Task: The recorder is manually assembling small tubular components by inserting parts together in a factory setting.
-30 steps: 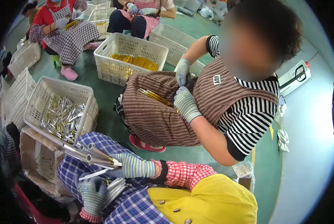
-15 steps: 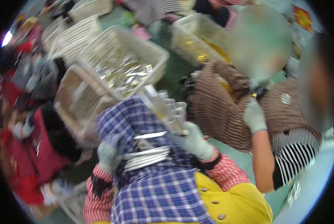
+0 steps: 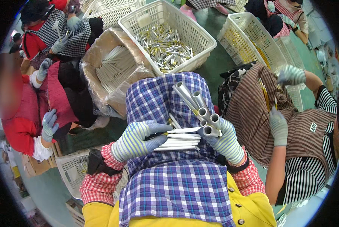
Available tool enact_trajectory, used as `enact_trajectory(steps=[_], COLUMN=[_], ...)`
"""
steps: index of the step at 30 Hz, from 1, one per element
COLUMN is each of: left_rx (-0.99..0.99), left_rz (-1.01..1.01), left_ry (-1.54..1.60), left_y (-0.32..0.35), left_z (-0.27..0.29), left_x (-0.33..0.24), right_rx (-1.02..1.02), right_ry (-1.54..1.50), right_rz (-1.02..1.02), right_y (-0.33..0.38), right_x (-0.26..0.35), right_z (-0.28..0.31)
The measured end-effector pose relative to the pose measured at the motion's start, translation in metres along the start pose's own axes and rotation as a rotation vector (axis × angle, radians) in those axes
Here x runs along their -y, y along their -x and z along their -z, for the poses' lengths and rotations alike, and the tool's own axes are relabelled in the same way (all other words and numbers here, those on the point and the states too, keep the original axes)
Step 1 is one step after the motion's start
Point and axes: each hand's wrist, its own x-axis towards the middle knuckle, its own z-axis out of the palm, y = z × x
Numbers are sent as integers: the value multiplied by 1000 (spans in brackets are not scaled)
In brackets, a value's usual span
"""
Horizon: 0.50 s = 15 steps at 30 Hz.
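My right hand (image 3: 229, 145), in a striped glove, is wrapped round several wide silver tubes (image 3: 185, 94), their round hollow ends showing. A row of slim white sticks (image 3: 180, 143) lies across my lap on the blue plaid apron (image 3: 165, 185). Right ends of those sticks come close to my right fingers. At their left ends is my left hand (image 3: 138, 140), thumb and fingers curled in a pinch; a small dark piece shows between them, too hidden to name. A few thin silver pieces (image 3: 174, 120) lie on the apron just beyond the sticks.
Ahead stands a white crate (image 3: 205, 47) of silver and gold pieces. Left of it, a plastic-lined box (image 3: 89, 72) holds many white sticks. Co-workers sit close on both sides, one gloved hand (image 3: 278, 126) near my right. Another crate (image 3: 65, 172) is at my left.
The view has shifted and sharpened. My left hand has come rightward to the white sticks' left ends. My right hand still grips the silver tubes.
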Motion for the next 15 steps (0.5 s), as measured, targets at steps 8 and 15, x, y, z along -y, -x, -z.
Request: enact_trajectory(steps=[8, 15], left_rx=[-5, 23], left_rz=[81, 93], left_ry=[118, 69], left_y=[3, 4], left_z=[0, -1], left_x=[-3, 0], right_rx=[28, 55], right_ry=[277, 232], right_rz=[105, 123], right_y=[1, 5], right_x=[8, 0], right_z=[8, 4])
